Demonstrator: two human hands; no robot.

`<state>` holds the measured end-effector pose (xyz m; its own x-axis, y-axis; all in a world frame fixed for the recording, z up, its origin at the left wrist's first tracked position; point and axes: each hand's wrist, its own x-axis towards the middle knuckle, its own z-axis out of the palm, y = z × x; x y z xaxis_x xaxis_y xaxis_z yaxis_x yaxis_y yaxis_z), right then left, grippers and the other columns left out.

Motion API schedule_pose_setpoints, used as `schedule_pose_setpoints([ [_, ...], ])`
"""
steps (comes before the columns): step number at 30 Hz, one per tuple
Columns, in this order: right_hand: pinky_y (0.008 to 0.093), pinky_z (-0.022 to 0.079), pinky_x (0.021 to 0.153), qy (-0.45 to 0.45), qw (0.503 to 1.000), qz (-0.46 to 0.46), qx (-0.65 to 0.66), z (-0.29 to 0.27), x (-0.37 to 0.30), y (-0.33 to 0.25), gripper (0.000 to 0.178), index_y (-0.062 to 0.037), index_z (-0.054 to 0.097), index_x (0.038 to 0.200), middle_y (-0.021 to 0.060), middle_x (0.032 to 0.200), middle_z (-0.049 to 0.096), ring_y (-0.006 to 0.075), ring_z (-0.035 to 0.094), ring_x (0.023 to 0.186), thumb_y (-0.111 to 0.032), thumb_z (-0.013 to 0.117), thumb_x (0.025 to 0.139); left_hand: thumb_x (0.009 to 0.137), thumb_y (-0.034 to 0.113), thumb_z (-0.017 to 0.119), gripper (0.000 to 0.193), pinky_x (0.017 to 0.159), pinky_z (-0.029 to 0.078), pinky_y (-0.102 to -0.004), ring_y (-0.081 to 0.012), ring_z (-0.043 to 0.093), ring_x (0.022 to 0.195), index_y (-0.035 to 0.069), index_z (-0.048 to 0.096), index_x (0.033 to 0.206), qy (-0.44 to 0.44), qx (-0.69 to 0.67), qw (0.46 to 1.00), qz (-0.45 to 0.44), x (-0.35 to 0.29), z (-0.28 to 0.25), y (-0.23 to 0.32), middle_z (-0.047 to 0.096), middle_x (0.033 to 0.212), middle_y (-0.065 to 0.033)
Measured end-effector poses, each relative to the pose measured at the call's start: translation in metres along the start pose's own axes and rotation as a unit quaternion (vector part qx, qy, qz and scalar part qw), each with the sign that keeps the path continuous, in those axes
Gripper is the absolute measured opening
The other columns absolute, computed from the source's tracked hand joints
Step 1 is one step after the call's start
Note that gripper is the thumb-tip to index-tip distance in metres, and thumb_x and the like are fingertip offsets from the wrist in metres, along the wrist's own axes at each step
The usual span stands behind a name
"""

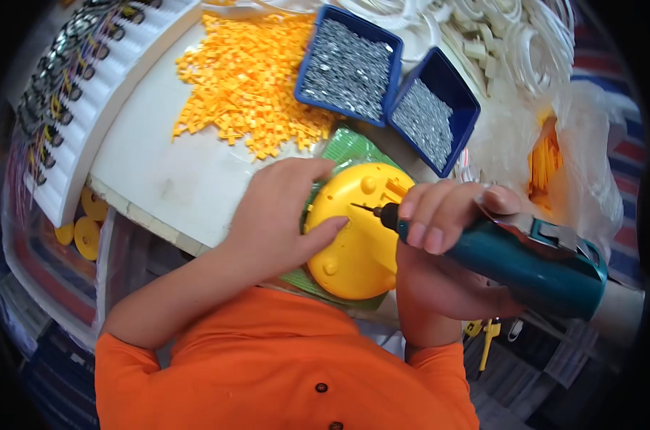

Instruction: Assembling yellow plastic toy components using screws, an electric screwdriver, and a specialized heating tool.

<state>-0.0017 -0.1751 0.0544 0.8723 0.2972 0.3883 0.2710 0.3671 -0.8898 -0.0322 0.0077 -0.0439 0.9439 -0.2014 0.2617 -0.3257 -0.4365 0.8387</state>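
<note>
A round yellow plastic housing (357, 261) with raised bosses and small holes lies on a green textured mat (350, 145). Around its left side curves my left hand (278, 204), thumb on the top face and fingers at the far-left rim. My right hand (446, 229) grips a teal electric screwdriver (532, 269) with a metal hanging clip. The thin dark bit points left over the housing, its tip close to the surface near my left thumb; whether it touches, I cannot tell.
Beyond the housing lie a heap of small yellow plastic pieces (246, 79) and two blue bins (395, 107) of small metal parts. White foam (103, 118) with wired parts borders the left. Plastic bags (583, 158), one with orange pieces, and white cable coils (529, 50) crowd the right.
</note>
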Motion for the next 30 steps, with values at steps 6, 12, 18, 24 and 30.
schedule_pose_setpoints([
  [6, 0.0425, 0.047, 0.078, -0.013, 0.998, 0.053, 0.025, 0.015, 0.003, 0.018, 0.081, -0.0048, 0.056, 0.132, 0.0106, 0.08, 0.062, 0.0244, 0.059, 0.073, -0.074, 0.045, 0.091, 0.076, 0.021, 0.081, 0.067, 0.099, 0.044, -0.0434, -0.0305, 0.061, 0.11, 0.005, 0.053, 0.133, 0.043, -0.034, 0.999, -0.003, -0.004, 0.007, -0.004, 0.067, 0.112, -0.0084],
  [12, 0.0461, 0.048, 0.083, -0.065, 0.997, 0.035, 0.038, 0.007, 0.003, 0.028, 0.081, -0.0041, 0.056, 0.128, 0.0152, 0.086, 0.065, 0.0282, 0.061, 0.079, -0.075, 0.051, 0.088, 0.078, 0.027, 0.08, 0.066, 0.094, 0.045, -0.0435, -0.0307, 0.06, 0.108, 0.005, 0.052, 0.133, 0.049, -0.035, 0.998, 0.024, -0.003, 0.008, -0.005, 0.061, 0.118, -0.0117],
  [18, 0.0452, 0.048, 0.084, -0.079, 0.995, 0.049, 0.038, 0.008, 0.002, 0.03, 0.081, -0.0038, 0.054, 0.133, 0.0156, 0.089, 0.066, 0.0281, 0.061, 0.08, -0.073, 0.05, 0.09, 0.079, 0.028, 0.079, 0.065, 0.095, 0.044, -0.0434, -0.0305, 0.06, 0.109, 0.005, 0.052, 0.134, 0.048, -0.026, 0.998, 0.021, -0.004, 0.006, -0.005, 0.061, 0.119, -0.0114],
  [24, 0.0436, 0.048, 0.084, -0.039, 0.998, -0.013, 0.044, 0.012, 0.008, 0.012, 0.098, -0.0025, 0.049, 0.141, 0.0128, 0.086, 0.064, 0.0259, 0.061, 0.08, -0.084, 0.044, 0.086, 0.08, 0.028, 0.078, 0.063, 0.096, 0.044, -0.0444, -0.0313, 0.059, 0.11, 0.005, 0.052, 0.133, 0.015, -0.034, 0.999, 0.006, -0.001, 0.002, 0.0, 0.061, 0.12, -0.0116],
  [30, 0.0453, 0.043, 0.098, 0.064, 0.994, -0.076, 0.042, -0.011, 0.02, -0.035, 0.106, 0.0037, 0.024, 0.157, 0.0187, 0.106, 0.057, 0.031, 0.056, 0.097, -0.078, 0.039, 0.091, 0.076, 0.03, 0.081, 0.072, 0.115, 0.034, -0.0483, -0.0327, 0.046, 0.139, 0.007, 0.053, 0.138, -0.154, 0.02, 0.972, 0.178, 0.017, -0.033, 0.013, 0.051, 0.147, -0.0161],
])
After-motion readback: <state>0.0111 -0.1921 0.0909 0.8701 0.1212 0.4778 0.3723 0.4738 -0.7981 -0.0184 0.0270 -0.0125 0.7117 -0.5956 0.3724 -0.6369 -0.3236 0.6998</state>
